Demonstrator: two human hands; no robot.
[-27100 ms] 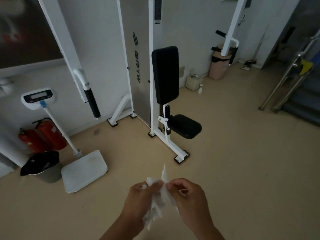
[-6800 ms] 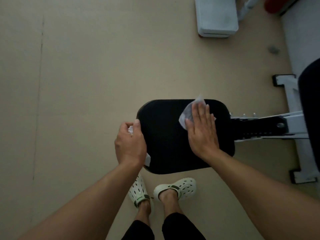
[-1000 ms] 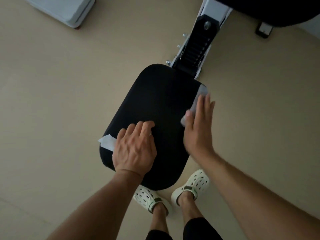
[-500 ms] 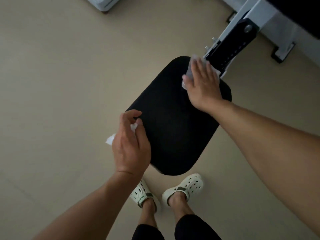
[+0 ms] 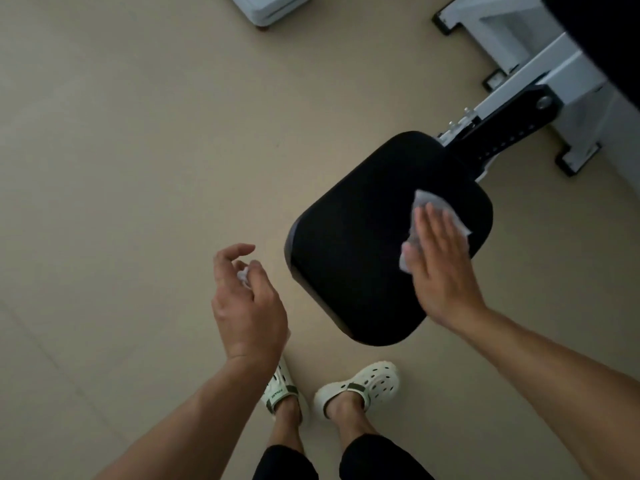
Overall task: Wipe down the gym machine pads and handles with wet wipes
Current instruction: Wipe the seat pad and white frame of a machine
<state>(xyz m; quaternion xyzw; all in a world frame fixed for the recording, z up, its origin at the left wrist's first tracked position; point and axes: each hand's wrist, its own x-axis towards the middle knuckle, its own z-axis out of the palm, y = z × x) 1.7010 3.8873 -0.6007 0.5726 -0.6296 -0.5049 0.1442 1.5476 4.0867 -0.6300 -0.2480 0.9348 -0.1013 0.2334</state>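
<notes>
Seat pad (image 5: 367,244) of the gym machine is sitting right of centre in the head view, black, rounded at its corners, and raised above the beige floor (image 5: 121,150).

Proceeding from the left: the left hand (image 5: 247,299) is hanging over the floor, just beside the pad's left edge and not touching it. Its fingers are curling loosely, and the thumb and fingers are pinching a small crumpled wipe (image 5: 243,274), of which only a white scrap is showing.

Below, between the two forearms, two pale perforated clogs (image 5: 360,386) are standing on the floor near the pad's front edge.

The right hand (image 5: 441,265) is lying flat on the right half of the pad, fingers straight and close together, pressing a second wet wipe (image 5: 429,206) against the black surface. The wipe's edges are projecting beyond the fingertips and beside the thumb.

Behind the pad, a black adjustment post (image 5: 502,133) with a row of holes is joining it to the white machine frame (image 5: 512,46), whose black-capped feet are resting on the floor.

At the top edge, a corner of a white scale platform (image 5: 273,6) is showing, well apart from the pad.
</notes>
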